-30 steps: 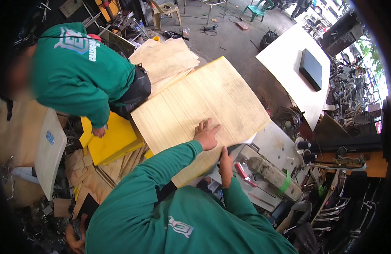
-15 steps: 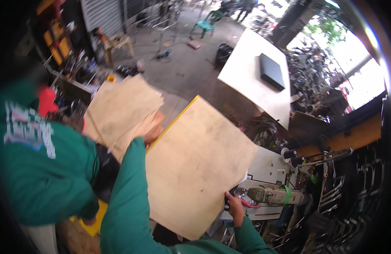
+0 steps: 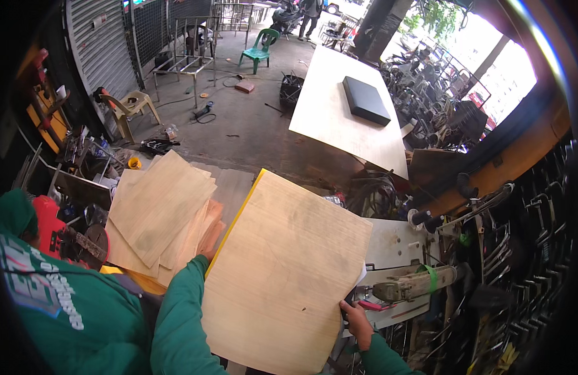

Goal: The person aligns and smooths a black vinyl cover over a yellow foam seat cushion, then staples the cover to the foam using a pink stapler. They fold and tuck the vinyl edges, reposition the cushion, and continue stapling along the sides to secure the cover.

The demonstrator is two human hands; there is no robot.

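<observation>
From the head view, a yellow-edged plywood panel [image 3: 289, 269] spans the space before the person. The right hand [image 3: 359, 324] grasps its lower right edge, thumb on top, probably to steady it; the left hand [image 3: 209, 250] is mostly hidden at the opposite edge, its grip impossible to tell. A plywood stack [image 3: 161, 212] and a co-worker's sleeve [image 3: 107, 322] crowd the left, a sewing machine [image 3: 395, 290] the right; concrete floor [image 3: 251, 119] stretches beyond.
</observation>
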